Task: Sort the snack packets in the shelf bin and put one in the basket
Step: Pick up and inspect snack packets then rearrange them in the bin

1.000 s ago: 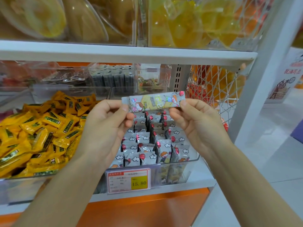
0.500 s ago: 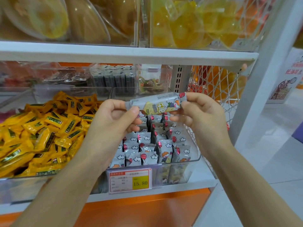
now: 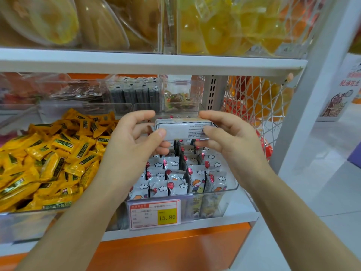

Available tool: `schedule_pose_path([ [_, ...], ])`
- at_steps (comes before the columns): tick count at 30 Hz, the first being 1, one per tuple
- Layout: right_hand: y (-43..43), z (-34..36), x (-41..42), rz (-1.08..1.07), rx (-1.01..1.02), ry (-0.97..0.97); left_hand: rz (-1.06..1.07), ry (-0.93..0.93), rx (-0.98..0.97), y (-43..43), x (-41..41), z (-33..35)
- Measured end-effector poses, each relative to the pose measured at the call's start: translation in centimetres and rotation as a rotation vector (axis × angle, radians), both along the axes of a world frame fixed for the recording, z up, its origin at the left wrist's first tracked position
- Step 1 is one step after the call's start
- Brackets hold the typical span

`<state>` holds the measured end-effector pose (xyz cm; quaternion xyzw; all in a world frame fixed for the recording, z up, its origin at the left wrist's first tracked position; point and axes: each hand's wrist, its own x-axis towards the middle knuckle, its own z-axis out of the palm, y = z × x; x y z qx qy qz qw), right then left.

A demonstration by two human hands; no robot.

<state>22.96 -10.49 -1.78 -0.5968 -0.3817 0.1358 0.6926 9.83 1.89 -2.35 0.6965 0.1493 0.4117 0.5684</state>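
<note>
1. A left hand [image 3: 132,151] and a right hand [image 3: 232,145] each pinched one end of a silver snack packet [image 3: 183,130], holding it level above the clear shelf bin [image 3: 232,189].
2. The remaining packets [image 3: 172,169] stood in rows inside the bin.
3. Sorting appeared largely done. Putting the held packet in the basket remained, and no basket was visible.

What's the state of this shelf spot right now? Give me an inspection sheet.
Surface: white shelf under the bin.
Job's things: packet held level above the bin, text side toward the camera; other packets stand in rows in the bin.
Clutter: yellow packets heaped left of the bin; price tag reads 15.80.
Hands: left hand and right hand each pinch one end of the packet.
Cables: nothing seen.
Surroundings: upper shelf with yellow goods; white netting at right.
</note>
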Motion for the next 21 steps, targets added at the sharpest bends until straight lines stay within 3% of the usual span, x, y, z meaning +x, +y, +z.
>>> schedule_pose_path([
  [11,0.04,0.00,-0.31,-0.271,-0.047,-0.204,-0.051,0.070,0.019,-0.40,0.18,-0.05],
  [21,0.17,-0.15,-0.99,-0.247,-0.014,-0.347,-0.011,0.061,-0.061,-0.31,-0.03,0.16],
])
